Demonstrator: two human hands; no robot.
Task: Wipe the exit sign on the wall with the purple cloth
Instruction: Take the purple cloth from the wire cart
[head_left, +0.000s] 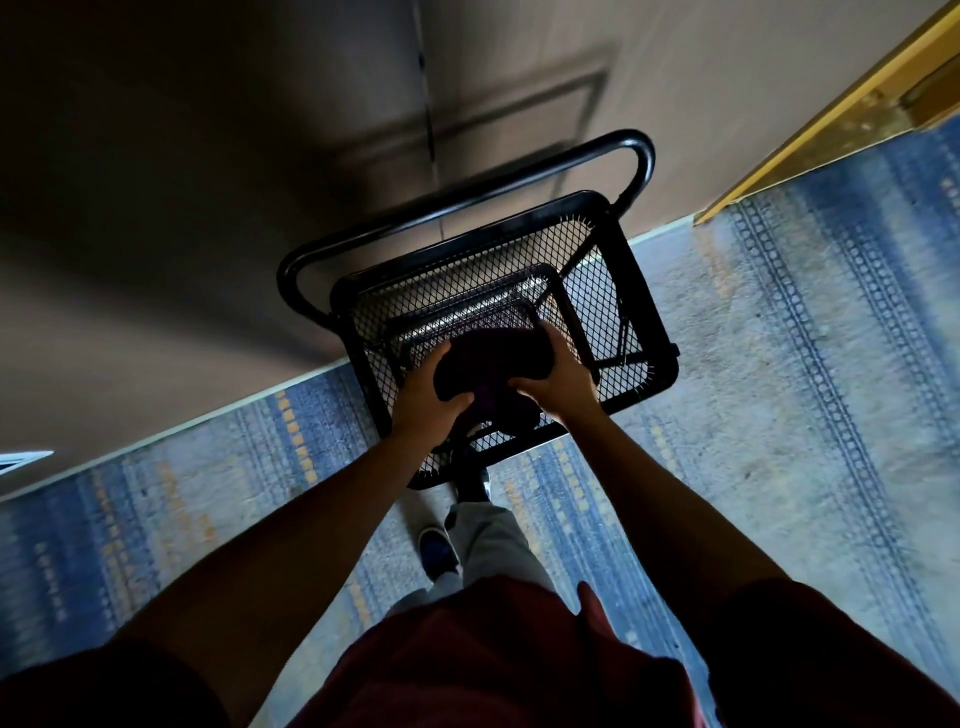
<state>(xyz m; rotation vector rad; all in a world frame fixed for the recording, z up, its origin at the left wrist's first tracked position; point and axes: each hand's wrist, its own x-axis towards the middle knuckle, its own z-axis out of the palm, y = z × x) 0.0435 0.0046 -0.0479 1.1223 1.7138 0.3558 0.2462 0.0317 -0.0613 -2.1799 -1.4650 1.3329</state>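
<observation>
Purple cloth (488, 366) between both hands, left hand (428, 397) and right hand (558, 384) each gripping an end.

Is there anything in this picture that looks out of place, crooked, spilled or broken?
Nothing stands out. The black mesh cart stands upright on the blue carpet by the wall, with no visible damage. The left hand and right hand both hold the dark purple cloth over its top shelf. The picture is dim and slightly blurred.

Person: dark red short-sleeved shirt (498, 670), forearms bare. Light grey trousers (493, 540). Dark shoes (438, 553), one with a pale edge. No gloves on either hand.
</observation>
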